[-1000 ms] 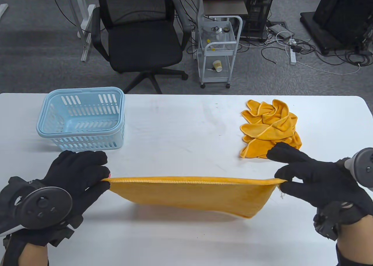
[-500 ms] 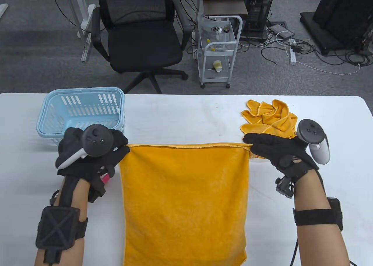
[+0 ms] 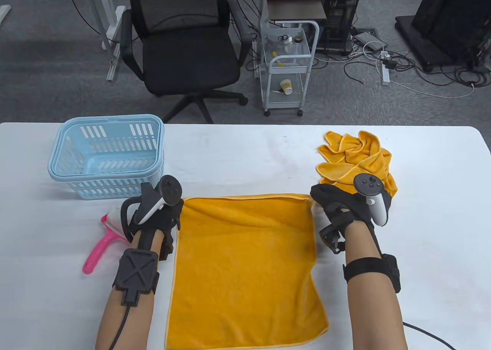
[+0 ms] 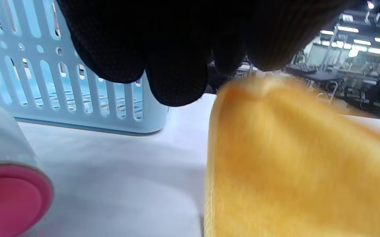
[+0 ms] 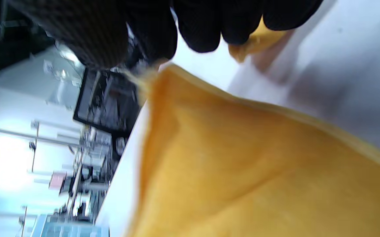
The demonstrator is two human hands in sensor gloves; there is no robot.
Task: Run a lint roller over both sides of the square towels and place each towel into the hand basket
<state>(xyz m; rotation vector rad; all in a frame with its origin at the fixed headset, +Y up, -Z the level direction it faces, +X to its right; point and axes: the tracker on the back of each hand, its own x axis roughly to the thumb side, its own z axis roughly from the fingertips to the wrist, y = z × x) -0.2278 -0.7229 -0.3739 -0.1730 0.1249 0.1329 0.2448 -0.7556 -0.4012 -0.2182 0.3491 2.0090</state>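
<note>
Spread towel (image 3: 245, 265) mid-table, basket (image 3: 107, 156) behind-left, roller (image 3: 105, 235) left — towel heap (image 3: 356, 162) behind-right

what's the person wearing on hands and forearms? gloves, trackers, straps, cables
Both hands wear black knit gloves. The left hand carries a dark tracker with a white grip; the right hand carries a similar one. The left forearm has a black X-ribbed strapped pad with a black cable; the right forearm has a black strap band with a cable trailing off. No sleeves.

An office or lab: grey carpet (image 3: 57, 55), a black swivel chair (image 3: 184, 51) at 11 o'clock, a white cart (image 3: 287, 62) at 12, cables (image 3: 414, 70) at 2.
</note>
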